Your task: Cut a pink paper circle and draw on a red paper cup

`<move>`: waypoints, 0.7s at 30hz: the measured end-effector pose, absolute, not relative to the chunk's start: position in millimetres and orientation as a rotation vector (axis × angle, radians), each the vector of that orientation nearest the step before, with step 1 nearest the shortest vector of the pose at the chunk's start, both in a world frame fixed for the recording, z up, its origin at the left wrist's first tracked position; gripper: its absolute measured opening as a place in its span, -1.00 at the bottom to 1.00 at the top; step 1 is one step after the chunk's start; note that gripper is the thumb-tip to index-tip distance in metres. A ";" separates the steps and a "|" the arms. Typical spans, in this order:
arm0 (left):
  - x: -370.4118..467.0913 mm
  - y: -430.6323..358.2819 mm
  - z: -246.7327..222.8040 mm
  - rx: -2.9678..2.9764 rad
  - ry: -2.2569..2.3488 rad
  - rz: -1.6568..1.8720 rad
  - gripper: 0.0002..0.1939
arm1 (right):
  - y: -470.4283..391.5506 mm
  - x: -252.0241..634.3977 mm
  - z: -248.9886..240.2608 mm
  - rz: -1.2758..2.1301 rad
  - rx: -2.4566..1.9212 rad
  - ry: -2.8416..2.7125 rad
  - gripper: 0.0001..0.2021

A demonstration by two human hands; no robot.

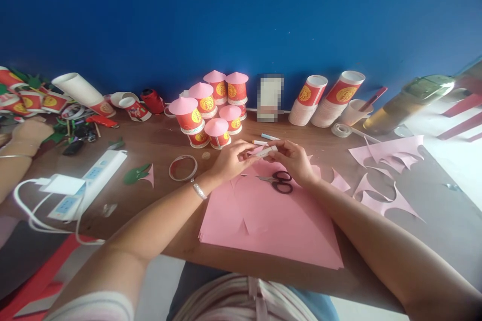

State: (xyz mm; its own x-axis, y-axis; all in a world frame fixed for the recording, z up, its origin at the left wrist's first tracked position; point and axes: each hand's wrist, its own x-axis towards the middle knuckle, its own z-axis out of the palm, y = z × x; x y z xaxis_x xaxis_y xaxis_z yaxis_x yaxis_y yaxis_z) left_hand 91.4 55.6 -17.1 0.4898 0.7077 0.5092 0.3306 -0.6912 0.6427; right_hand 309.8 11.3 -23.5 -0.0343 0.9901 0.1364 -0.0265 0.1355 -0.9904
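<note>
The left hand (pixel 233 159), thumb and fingers closed in a pinch, has one end of a small white piece (pixel 268 151); the right hand (pixel 296 161) pinches the other, over the far part of the pink sheets (pixel 271 230). That stack looks largely uncut. On it lie the scissors (pixel 278 181), held by neither hand. Right of the sheets, curved pink offcuts (pixel 401 204) suggest some cutting is done. Beyond them to the left, six pink cones (pixel 183 106) top red cups, seemingly finished; beyond to the right, cup stacks (pixel 303 103) remain without cones.
</note>
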 end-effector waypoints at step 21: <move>80.8 58.9 -9.6 2.070 0.886 0.961 -0.68 | 11.8 318.7 -15.7 1.130 -1.113 -1.228 -0.58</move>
State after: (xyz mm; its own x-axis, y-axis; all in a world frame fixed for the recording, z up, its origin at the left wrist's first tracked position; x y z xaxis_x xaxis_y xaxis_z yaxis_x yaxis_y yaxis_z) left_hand 80.8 58.9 -9.6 0.4958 0.7921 0.3560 0.2904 -0.5376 0.7916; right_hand 318.7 11.8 -15.7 0.0164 0.9937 0.1106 -0.0281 0.1111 -0.9934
